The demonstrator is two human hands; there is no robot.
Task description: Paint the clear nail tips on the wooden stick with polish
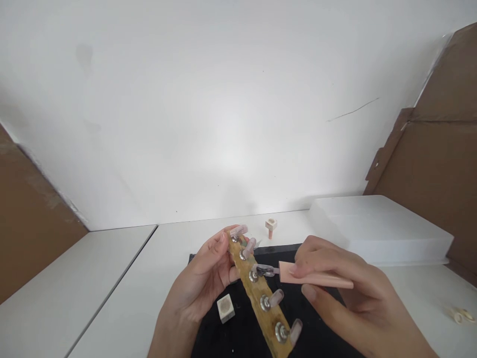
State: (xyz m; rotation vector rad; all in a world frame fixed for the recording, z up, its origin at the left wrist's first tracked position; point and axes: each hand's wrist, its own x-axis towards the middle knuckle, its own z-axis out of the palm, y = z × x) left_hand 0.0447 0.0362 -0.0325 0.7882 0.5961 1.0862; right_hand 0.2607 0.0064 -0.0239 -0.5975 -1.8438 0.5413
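My left hand (pixel 203 276) is closed round the far end of a yellowish wooden strip (pixel 267 318), which I hold tilted. Along the strip stand several round metal mounts, each bearing a clear pinkish false nail (pixel 276 297). Between the fingers and thumb of my right hand (pixel 343 283) is a nail polish brush by its long pink cap (pixel 316 277). Its dark bristles (pixel 265 270) touch the middle false nail, or very nearly so. Below my left hand, a small pale square block (pixel 225 308) sits on the black mat; I cannot tell whether it is a bottle.
Under my hands lies a black mat (pixel 238 340) on the white table (pixel 122 298). Behind it stands a small pale square-topped object (pixel 271 226) with a pink lower part. A white plastic box (pixel 380 223) is at the back right, with small cream-coloured pieces (pixel 462 315) at the right edge.
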